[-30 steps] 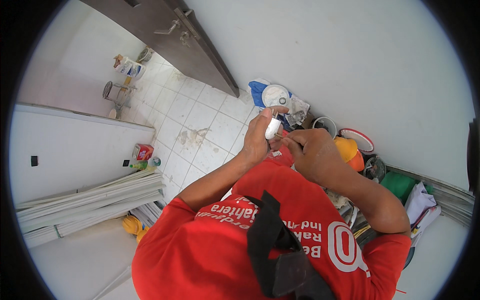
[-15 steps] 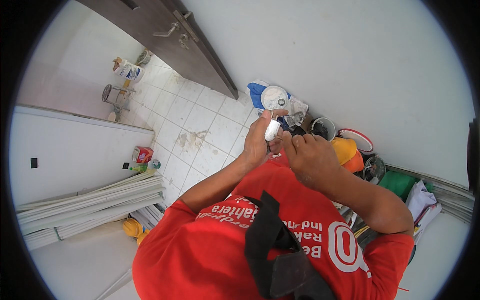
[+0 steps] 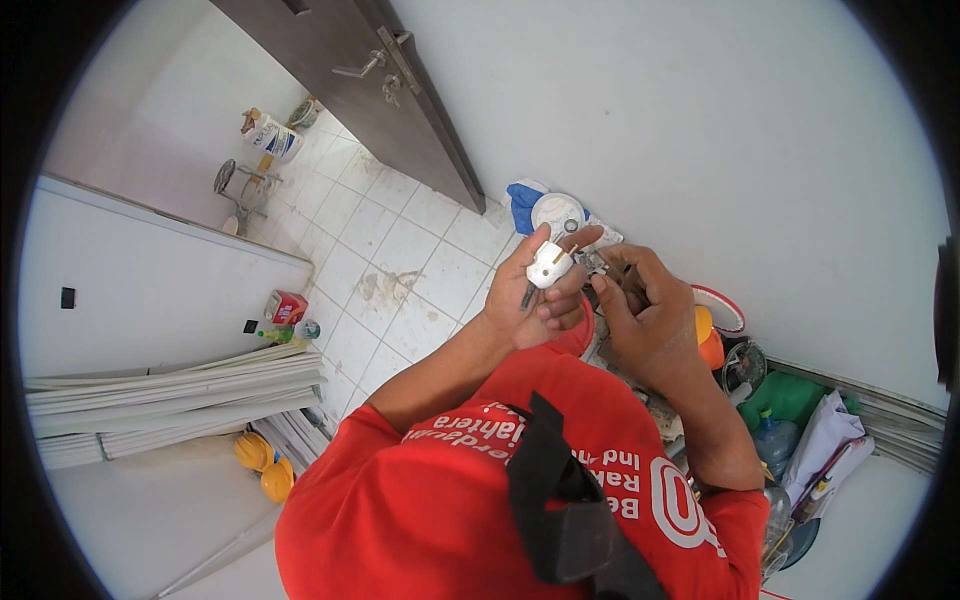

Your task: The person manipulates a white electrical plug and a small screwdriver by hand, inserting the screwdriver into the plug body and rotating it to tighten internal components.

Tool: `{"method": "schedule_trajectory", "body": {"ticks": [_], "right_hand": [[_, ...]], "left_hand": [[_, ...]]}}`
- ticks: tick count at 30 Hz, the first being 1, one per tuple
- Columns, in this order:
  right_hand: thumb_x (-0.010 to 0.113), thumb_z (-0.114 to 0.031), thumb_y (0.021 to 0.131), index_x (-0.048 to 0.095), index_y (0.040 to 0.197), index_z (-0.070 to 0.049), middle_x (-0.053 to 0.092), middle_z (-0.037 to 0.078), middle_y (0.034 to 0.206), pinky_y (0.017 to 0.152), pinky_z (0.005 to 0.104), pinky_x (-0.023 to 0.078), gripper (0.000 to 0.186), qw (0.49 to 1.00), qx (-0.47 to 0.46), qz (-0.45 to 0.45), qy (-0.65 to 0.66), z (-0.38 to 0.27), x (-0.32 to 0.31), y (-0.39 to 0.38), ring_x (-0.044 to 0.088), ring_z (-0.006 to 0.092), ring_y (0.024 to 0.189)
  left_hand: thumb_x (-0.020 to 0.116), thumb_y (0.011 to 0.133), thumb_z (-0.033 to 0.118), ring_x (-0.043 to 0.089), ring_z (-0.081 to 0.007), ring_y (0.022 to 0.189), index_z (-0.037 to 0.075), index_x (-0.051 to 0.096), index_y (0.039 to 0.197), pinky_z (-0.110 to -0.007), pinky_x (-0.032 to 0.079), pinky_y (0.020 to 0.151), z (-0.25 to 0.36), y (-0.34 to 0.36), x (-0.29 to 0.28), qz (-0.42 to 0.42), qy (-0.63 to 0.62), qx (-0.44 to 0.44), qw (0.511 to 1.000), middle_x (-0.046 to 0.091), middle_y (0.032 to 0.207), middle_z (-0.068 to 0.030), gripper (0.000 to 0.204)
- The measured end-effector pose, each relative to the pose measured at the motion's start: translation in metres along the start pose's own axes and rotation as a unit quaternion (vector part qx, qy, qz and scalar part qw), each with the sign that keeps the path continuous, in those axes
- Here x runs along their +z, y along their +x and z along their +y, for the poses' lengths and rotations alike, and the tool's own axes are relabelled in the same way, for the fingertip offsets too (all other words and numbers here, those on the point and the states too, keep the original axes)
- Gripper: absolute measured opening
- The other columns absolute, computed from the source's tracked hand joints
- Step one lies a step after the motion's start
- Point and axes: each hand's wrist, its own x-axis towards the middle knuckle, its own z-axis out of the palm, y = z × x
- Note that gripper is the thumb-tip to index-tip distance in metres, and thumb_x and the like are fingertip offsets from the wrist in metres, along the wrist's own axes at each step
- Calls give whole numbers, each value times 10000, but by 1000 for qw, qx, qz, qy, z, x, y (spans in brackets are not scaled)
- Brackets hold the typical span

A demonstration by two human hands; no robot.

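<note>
A white two-pin power plug (image 3: 548, 264) lies in my left hand (image 3: 522, 292), gripped between the thumb and fingers. Its brass pins point up and to the right, and a short dark piece, perhaps cable, shows below it. The left index finger stretches past the pins. My right hand (image 3: 650, 310) is just to the right of the plug, apart from it. Its thumb and fingers are curled together; what they hold, if anything, cannot be made out against the clutter behind.
A brown door (image 3: 370, 80) stands ajar ahead, above a stained tiled floor (image 3: 430, 275). Along the right wall are a white tub (image 3: 556, 212), a yellow helmet (image 3: 704, 325) and a green bag (image 3: 780, 400). Long white strips (image 3: 170, 400) are stacked at left, near yellow helmets (image 3: 262, 465).
The plug has turned in my left hand, so its pins now show toward the upper right. My right hand has drawn off the plug to the right.
</note>
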Motion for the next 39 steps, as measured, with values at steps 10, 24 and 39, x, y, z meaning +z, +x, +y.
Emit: {"method": "schedule_trajectory", "body": {"ticks": [10,24,39], "right_hand": [[716,-168,925,604,1261,36,647,82,886,620,229,436,409,982,61,-76,161,28,0,-3,546,51,688],[712,-94,935,674,1154,39,726,72,1000,766,225,511,259,937,113,79,322,45,7,-11,642,69,863],[732,-159,926,665,1166,30,719,69,999,810,241,527,313,943,128,91,292,60,22,-32,651,90,911]], "left_hand": [[309,1037,589,349,-80,374,140,635,1153,-260,325,399,-9,2,-3,-31,-4,-141,990,487,553,8,567],[251,1017,663,485,-131,556,146,313,1537,-275,432,500,-18,12,35,-15,97,-8,995,622,915,-95,736],[275,976,716,434,-111,448,25,385,1469,-274,399,421,-22,13,-5,53,437,92,893,586,724,-53,856]]}}
